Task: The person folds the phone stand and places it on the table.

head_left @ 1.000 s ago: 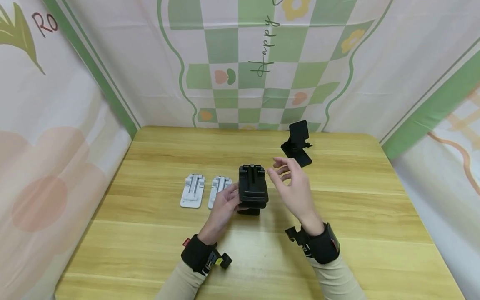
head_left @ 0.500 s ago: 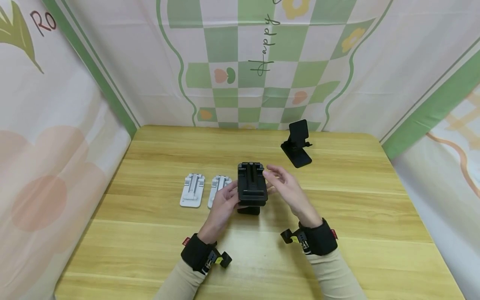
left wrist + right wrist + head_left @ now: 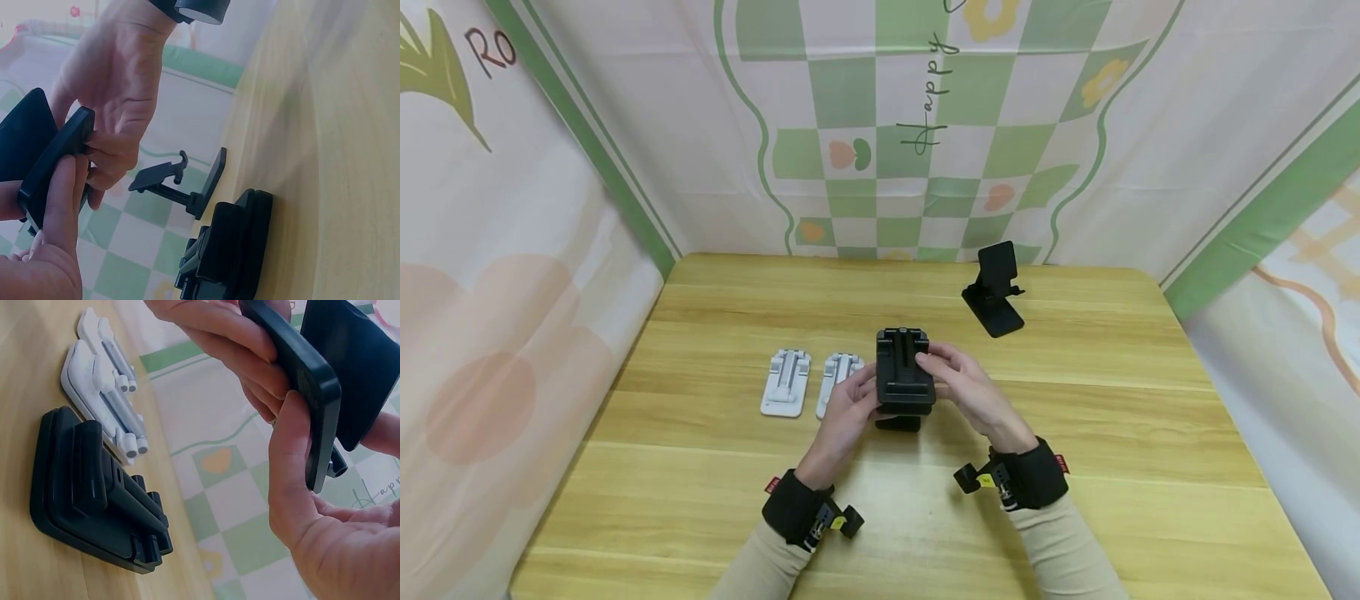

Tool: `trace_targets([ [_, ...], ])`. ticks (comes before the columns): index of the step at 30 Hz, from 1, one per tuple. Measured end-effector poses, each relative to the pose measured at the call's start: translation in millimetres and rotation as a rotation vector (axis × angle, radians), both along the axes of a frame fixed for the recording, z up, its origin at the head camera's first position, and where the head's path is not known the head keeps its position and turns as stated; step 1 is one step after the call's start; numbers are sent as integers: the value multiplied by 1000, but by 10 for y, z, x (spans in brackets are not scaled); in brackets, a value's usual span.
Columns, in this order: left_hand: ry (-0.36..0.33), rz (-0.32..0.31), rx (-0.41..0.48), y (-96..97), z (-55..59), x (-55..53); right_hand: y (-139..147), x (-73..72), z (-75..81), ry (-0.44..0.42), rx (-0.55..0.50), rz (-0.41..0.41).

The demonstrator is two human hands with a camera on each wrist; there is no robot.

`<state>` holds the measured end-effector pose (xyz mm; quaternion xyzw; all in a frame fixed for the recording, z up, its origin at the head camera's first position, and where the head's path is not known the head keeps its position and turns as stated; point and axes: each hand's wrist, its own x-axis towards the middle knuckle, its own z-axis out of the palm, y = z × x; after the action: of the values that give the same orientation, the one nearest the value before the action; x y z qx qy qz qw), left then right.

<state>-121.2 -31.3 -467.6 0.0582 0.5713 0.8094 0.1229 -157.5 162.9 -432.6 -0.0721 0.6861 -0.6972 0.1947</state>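
Note:
A black folding phone stand (image 3: pixel 901 385) is held up over the table between both hands. My left hand (image 3: pixel 841 421) grips its left side, with fingers under its base. On the right side my right hand (image 3: pixel 976 398) pinches it, thumb over the upper panel and fingers beneath. In the right wrist view, the panel (image 3: pixel 353 369) stands apart from the base (image 3: pixel 320 403) at an angle. Below it, a second black phone stand (image 3: pixel 100 494) lies folded on the table, mostly hidden from the head view.
Two white folded phone stands lie left of the hands, one farther left (image 3: pixel 786 383) and one (image 3: pixel 835 379) partly behind the left hand. An unfolded black phone stand (image 3: pixel 996 292) stands at the back right of the wooden table (image 3: pixel 1135 417). A patterned cloth (image 3: pixel 902 150) hangs behind.
My right hand has come in from the right and taken hold of the stand's right side, its thumb moving onto the panel. The left hand stays in place.

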Motion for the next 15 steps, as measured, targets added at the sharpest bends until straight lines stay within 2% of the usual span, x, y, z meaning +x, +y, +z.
trace_targets([
  [8, -28, 10, 3, 1, 38, -37, 12, -12, 3, -7, -21, -7],
  [13, -63, 32, 54, 0, 88, -99, 12, -25, 6, -2, -39, -17],
  [15, -65, 36, 49, -14, 111, -140, 10, -25, 10, -2, -41, -25],
])
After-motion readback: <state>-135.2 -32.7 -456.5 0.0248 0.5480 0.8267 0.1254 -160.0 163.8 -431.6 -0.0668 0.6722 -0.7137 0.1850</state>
